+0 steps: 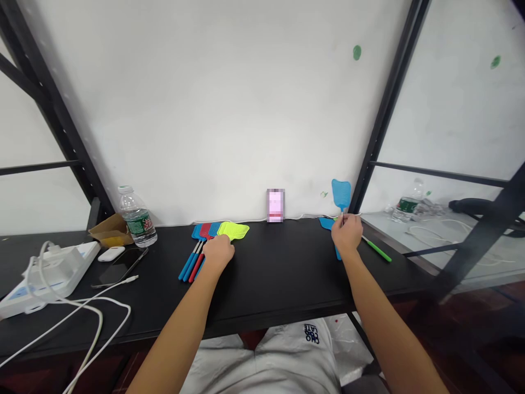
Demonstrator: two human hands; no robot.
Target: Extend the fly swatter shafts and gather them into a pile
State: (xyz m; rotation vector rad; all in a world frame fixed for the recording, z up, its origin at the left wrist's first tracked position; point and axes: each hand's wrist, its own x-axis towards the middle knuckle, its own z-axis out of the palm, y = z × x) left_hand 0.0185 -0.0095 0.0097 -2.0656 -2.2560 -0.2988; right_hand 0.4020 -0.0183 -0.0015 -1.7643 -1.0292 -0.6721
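On the black table, my left hand is closed at the neck of a yellow-green fly swatter; the handle is hidden. Left of that hand lies a fanned row of several blue and red swatters, among them a red swatter and a blue swatter. My right hand grips a blue fly swatter by its thin shaft, head up in front of the wall. Behind and beside this hand lie another blue swatter head and a green handle. The right fingers are partly hidden.
A pixelated phone-like rectangle stands against the wall. To the left are a water bottle, an opened cardboard box, a white case, a dark phone, a power strip and loose white cables. Black metal posts flank the table.
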